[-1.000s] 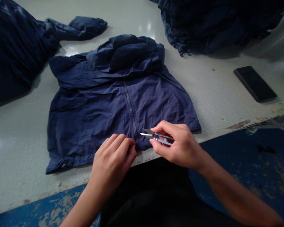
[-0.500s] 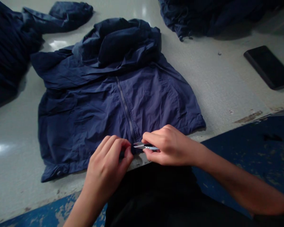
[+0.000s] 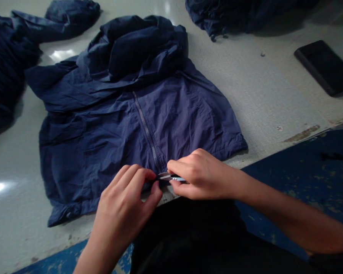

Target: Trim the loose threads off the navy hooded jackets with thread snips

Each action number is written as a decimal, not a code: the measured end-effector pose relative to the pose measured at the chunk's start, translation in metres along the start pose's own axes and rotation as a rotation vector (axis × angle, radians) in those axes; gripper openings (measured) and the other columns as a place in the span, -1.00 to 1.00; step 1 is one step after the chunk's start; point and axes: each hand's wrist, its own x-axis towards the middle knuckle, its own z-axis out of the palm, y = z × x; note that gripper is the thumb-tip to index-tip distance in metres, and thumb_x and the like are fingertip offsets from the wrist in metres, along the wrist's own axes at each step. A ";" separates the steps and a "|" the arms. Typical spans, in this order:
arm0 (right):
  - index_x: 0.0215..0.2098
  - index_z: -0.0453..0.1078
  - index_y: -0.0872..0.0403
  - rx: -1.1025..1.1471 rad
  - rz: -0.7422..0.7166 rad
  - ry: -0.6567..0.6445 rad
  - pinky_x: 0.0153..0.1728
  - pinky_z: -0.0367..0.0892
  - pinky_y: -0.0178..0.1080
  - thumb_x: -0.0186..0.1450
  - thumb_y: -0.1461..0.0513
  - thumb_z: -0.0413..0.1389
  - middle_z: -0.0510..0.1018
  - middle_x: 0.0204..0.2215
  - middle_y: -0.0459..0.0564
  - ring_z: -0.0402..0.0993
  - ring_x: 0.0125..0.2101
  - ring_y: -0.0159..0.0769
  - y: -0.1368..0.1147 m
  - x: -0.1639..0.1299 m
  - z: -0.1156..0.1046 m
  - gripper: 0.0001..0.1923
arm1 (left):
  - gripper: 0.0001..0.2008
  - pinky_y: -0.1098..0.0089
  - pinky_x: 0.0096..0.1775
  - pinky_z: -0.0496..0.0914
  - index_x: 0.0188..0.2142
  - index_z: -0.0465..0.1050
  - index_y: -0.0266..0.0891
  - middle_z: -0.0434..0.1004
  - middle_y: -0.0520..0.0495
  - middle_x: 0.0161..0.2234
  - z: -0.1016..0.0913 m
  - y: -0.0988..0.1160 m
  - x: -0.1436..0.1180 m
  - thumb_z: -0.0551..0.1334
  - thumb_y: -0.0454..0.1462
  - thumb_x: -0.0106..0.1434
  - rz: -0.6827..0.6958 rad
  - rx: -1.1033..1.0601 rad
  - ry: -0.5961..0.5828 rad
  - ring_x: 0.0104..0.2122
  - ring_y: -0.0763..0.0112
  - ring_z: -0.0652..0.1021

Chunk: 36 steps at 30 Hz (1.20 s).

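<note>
A navy blue jacket [image 3: 108, 129] lies on the table in front of me, its zipper [image 3: 145, 129] running down to the hem. At the zipper's lower end, my left hand [image 3: 128, 194] pinches the jacket's hem between thumb and fingers. My right hand [image 3: 198, 175] holds a pair of thread snips [image 3: 175, 178], blades pointing left. The tips of the blades reach the hem right beside my left fingertips. Whether a thread lies between the blades is too small to tell.
More dark blue garments lie on the table [image 3: 263, 99], a pile [image 3: 8, 76] at the left and another [image 3: 231, 15] at the back. A black phone-like device [image 3: 326, 68] rests at the right. The table's front edge runs just under my hands.
The snips have moved slightly left, up to the left fingertips, and their blades look closer together. My left hand keeps its pinch. The whole view has shifted a little.
</note>
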 end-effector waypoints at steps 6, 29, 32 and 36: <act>-0.24 0.42 0.11 -0.037 -0.013 0.000 -0.44 -0.02 -0.16 0.44 0.22 0.14 0.64 -0.42 0.01 0.60 -0.40 -0.17 -0.001 0.000 -0.001 -0.89 | -0.88 0.24 -0.21 0.34 -0.27 0.43 -0.22 0.47 -0.01 -0.32 -0.001 0.001 0.002 0.25 -0.33 0.47 0.035 0.076 -0.023 -0.31 0.30 0.50; -0.23 0.40 0.12 -0.030 -0.087 0.041 -0.47 -0.06 -0.16 0.50 0.21 0.08 0.65 -0.42 0.02 0.53 -0.47 -0.23 0.003 0.000 0.002 -0.84 | -0.88 0.24 -0.21 0.31 -0.25 0.35 -0.19 0.41 0.00 -0.32 0.002 -0.001 0.001 0.21 -0.34 0.48 0.003 0.051 -0.023 -0.31 0.30 0.46; -0.22 0.40 0.12 -0.028 -0.095 0.039 -0.47 -0.06 -0.16 0.49 0.21 0.07 0.64 -0.42 0.02 0.53 -0.47 -0.23 0.003 0.000 0.002 -0.84 | -0.88 0.24 -0.21 0.31 -0.25 0.35 -0.19 0.40 0.01 -0.32 0.003 -0.002 0.001 0.21 -0.34 0.48 0.004 0.044 -0.021 -0.31 0.31 0.45; -0.21 0.41 0.12 -0.017 -0.090 0.016 -0.48 -0.03 -0.17 0.48 0.21 0.07 0.64 -0.42 0.01 0.54 -0.46 -0.22 0.002 0.004 0.002 -0.85 | -0.89 0.24 -0.21 0.31 -0.24 0.34 -0.19 0.39 0.01 -0.32 0.005 -0.003 0.000 0.21 -0.33 0.49 0.004 0.028 -0.020 -0.31 0.31 0.45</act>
